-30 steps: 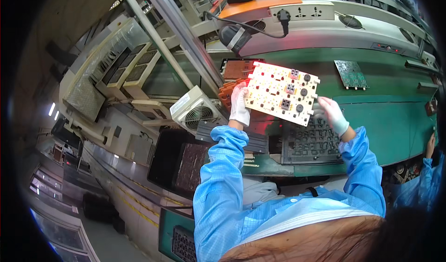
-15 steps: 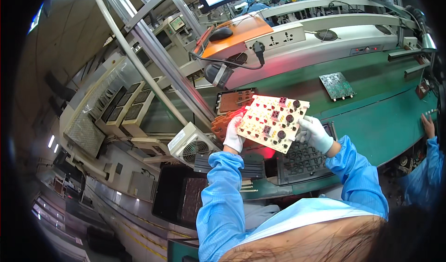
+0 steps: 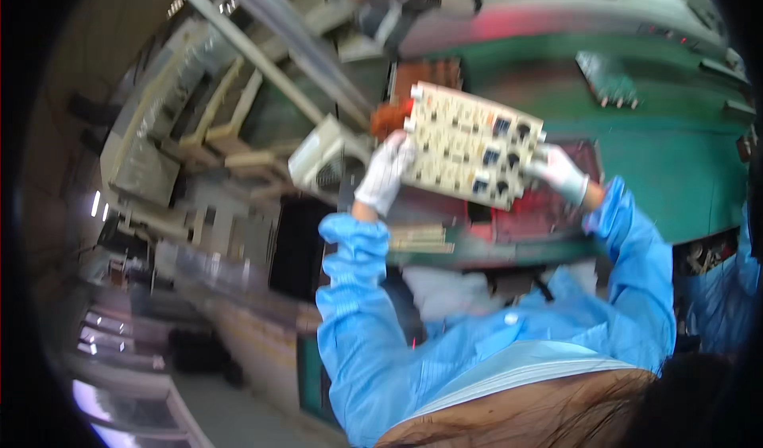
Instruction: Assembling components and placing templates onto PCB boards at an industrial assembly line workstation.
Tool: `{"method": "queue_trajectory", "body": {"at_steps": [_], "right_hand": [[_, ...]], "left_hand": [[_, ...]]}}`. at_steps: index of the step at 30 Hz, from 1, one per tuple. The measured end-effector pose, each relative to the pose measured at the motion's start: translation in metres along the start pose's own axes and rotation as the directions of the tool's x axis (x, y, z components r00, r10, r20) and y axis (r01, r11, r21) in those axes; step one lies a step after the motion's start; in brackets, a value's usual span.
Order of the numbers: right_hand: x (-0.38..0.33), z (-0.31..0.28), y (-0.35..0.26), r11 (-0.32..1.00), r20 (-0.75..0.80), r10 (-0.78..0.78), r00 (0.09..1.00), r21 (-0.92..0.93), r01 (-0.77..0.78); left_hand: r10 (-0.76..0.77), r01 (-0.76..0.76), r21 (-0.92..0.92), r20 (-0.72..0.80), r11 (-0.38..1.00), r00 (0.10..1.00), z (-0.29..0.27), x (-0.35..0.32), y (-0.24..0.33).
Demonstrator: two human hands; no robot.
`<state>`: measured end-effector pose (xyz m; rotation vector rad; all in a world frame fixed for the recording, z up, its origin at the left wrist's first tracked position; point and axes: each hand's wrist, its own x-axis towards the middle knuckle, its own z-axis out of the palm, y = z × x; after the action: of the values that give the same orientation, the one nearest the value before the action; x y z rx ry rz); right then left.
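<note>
Between my two gloved hands I hold up a cream circuit board (image 3: pixel 461 147) dotted with dark round and square components. My left hand (image 3: pixel 387 173) grips its left edge, and my right hand (image 3: pixel 560 174) grips the right edge. Both gloves are white, closed on the board. Beneath the board lies a dark tray-like fixture (image 3: pixel 584 162), partly covered by it and tinted red by light. Behind the left side of the board sits a reddish-brown fixture (image 3: pixel 429 74). The picture is blurred, so fine details do not show.
The green bench (image 3: pixel 668 162) carries another circuit board (image 3: pixel 606 80) at the back right. A white fan unit (image 3: pixel 324 155) stands left of my left hand, near a metal post (image 3: pixel 302 42). At the right rim a co-worker's blue sleeve (image 3: pixel 743 249) shows.
My view has tipped downward, so the bench sits higher in the picture. The board has turned slightly and lost its bright red-lit glare. Both hands keep hold of it.
</note>
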<state>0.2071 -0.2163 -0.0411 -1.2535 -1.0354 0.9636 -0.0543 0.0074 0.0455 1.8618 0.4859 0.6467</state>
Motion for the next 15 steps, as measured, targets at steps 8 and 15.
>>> {"method": "queue_trajectory", "body": {"at_steps": [8, 15], "right_hand": [[0.021, 0.087, 0.041, 0.985, 0.048, 0.147, 0.988, 0.087, -0.151], [0.002, 0.102, 0.063, 0.997, -0.028, 0.063, 0.998, -0.034, -0.064]], "left_hand": [[0.280, -0.174, 0.827, 0.021, 0.535, 0.960, -0.052, -0.057, -0.015], [0.331, -0.215, 0.855, 0.054, 0.472, 0.942, -0.053, -0.078, -0.014]]}}
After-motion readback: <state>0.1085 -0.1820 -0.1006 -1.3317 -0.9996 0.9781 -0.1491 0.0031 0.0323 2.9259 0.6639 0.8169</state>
